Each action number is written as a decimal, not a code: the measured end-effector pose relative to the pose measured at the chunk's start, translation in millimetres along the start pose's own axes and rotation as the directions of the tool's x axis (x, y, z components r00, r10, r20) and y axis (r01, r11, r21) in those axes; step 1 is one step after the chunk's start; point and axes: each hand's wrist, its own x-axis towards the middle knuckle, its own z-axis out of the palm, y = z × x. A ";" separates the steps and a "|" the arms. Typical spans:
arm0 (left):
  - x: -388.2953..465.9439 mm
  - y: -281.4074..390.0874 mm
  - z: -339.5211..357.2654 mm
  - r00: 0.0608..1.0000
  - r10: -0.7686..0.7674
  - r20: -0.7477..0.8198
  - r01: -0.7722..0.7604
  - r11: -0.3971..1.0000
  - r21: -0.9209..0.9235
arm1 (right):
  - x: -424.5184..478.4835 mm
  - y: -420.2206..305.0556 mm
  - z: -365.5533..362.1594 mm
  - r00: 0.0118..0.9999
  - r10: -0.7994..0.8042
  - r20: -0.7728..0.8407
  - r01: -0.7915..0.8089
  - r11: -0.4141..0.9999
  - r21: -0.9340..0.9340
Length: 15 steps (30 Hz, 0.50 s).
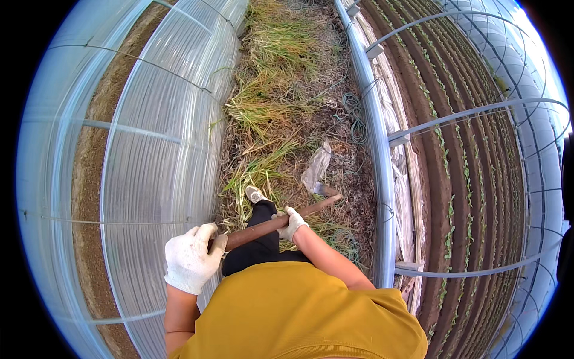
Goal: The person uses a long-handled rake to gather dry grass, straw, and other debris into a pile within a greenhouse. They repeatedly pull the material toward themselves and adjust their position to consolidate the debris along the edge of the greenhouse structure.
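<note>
My left hand (193, 258), in a white knit glove, is closed round the upper end of a long brown wooden handle (255, 234). Farther down, my right hand (292, 224), gloved in the same way, grips the shaft near its middle. The handle slants up to the right and ends at a hoe-like tool head (323, 190), low over the weedy ground. A crumpled piece of whitish plastic film (317, 166) lies against the head and partly hides it, so its exact shape cannot be told.
Grass clumps (264, 105) cover the strip ahead. A corrugated clear plastic wall (161, 148) runs along the left. At right, a coiled green rope (355, 119) lies beside a rail of rolled film (381, 179), with metal hoops (471, 110) over rows of seedlings (450, 224) beyond.
</note>
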 end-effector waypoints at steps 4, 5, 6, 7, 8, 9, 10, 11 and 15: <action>72.0 -49.4 1.6 0.955 -0.172 0.243 0.179 0.984 -0.009 | 66.6 -42.8 33.5 0.992 -0.066 -0.109 0.067 0.998 0.005; 92.5 -60.9 0.7 0.957 -0.163 0.239 0.172 0.985 -0.018 | 74.7 -50.9 50.4 0.986 -0.059 -0.159 0.061 0.998 0.006; 112.1 -71.8 0.6 0.960 -0.154 0.235 0.165 0.986 -0.028 | 79.5 -61.3 61.9 0.977 -0.053 -0.208 0.056 0.998 0.008; 127.3 -81.9 5.1 0.961 -0.147 0.234 0.160 0.986 -0.037 | 86.8 -69.7 66.5 0.964 -0.043 -0.261 0.048 0.999 0.010; 147.0 -87.8 7.6 0.983 -0.067 0.172 0.077 0.996 -0.053 | 96.7 -81.0 67.6 0.960 -0.054 -0.274 0.069 0.997 0.044; 166.3 -89.3 14.1 0.995 0.012 0.097 -0.006 0.998 -0.064 | 107.5 -93.4 66.8 0.955 -0.067 -0.290 0.094 0.992 0.078; 184.2 -92.3 14.1 0.997 0.082 0.017 -0.081 0.995 -0.051 | 111.0 -97.7 74.8 0.958 -0.112 -0.265 0.143 0.985 0.101; 198.8 -97.8 17.5 0.992 0.110 0.057 -0.106 0.992 -0.069 | 114.6 -104.1 82.9 0.958 -0.157 -0.241 0.191 0.974 0.122; 247.3 -94.8 16.8 0.946 0.245 0.211 -0.226 0.968 -0.113 | 154.8 -141.2 58.9 0.970 -0.208 -0.123 0.236 0.927 0.291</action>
